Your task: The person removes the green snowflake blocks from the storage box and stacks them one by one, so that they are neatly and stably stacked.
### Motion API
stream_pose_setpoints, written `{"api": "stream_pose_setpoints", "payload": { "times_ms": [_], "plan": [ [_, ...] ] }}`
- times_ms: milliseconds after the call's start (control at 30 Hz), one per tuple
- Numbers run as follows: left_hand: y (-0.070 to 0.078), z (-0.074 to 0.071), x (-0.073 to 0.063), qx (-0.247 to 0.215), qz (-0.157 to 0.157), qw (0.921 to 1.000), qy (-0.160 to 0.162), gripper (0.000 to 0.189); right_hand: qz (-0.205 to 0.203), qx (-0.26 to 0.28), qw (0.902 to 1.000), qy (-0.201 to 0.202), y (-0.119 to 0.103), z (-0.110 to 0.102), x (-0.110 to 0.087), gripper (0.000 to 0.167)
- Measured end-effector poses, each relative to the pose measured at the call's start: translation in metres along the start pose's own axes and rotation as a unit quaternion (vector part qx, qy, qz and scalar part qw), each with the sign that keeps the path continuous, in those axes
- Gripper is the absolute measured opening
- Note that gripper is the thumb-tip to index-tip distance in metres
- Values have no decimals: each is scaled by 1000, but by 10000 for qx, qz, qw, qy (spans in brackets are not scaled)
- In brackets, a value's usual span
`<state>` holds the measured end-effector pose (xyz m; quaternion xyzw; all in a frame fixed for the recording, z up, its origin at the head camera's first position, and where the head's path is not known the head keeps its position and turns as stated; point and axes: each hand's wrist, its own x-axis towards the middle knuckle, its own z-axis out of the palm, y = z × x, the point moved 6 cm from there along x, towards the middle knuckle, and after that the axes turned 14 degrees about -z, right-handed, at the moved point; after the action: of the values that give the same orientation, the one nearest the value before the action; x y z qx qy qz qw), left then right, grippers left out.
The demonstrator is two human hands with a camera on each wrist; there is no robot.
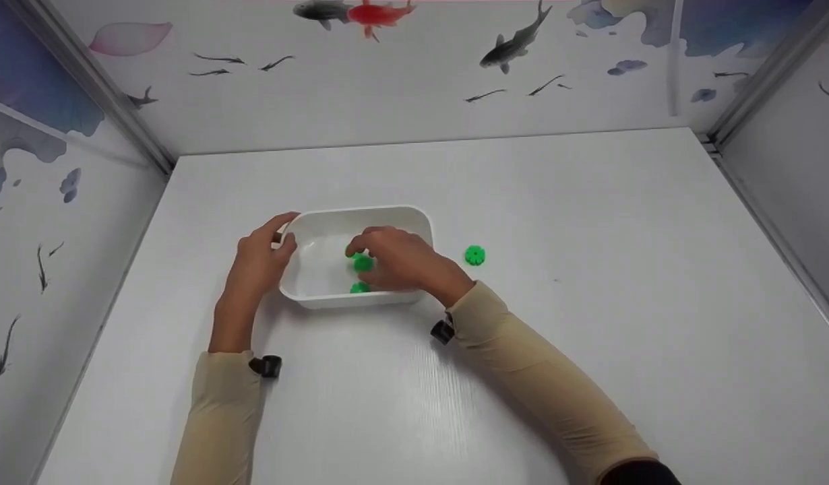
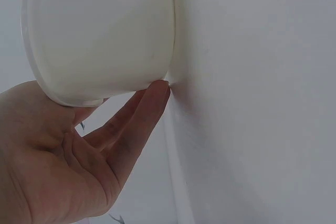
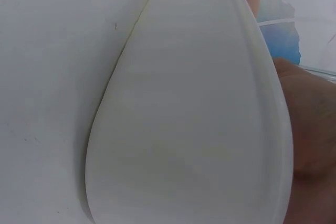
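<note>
A white plastic tub with a rolled rim stands on the white table. At its left end my left hand holds the tub, thumb over the rim and fingers along the outer wall; in the left wrist view the fingertips touch the wall low down, close to the table. My right hand reaches inside the tub, fingers curled, pinching a green notched disc between fingers and thumb. Another green disc lies near the tub's front wall. In the right wrist view the tub's outer wall hides the fingers.
A single green notched disc lies on the table to the right of the tub. Panels printed with fish stand at the back and along both sides. Each wrist carries a small black camera.
</note>
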<state>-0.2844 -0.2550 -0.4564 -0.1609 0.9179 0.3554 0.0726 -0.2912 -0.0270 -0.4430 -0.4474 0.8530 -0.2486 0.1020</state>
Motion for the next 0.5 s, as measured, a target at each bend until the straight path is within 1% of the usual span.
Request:
{"api": "stream_pose_setpoints", "payload": {
  "times_ms": [167, 367, 500],
  "plan": [
    [1, 2, -1, -2, -20, 10000, -27, 49, 35, -170, 9997, -197, 2, 5, 3, 43],
    [1, 0, 0, 50, 29, 10000, 27, 49, -62, -299, 9993, -204, 0, 5, 8, 40],
    [0, -1, 0, 73, 13, 10000, 40, 49, -19, -401, 9990, -211, 1, 6, 12, 39]
  ]
}}
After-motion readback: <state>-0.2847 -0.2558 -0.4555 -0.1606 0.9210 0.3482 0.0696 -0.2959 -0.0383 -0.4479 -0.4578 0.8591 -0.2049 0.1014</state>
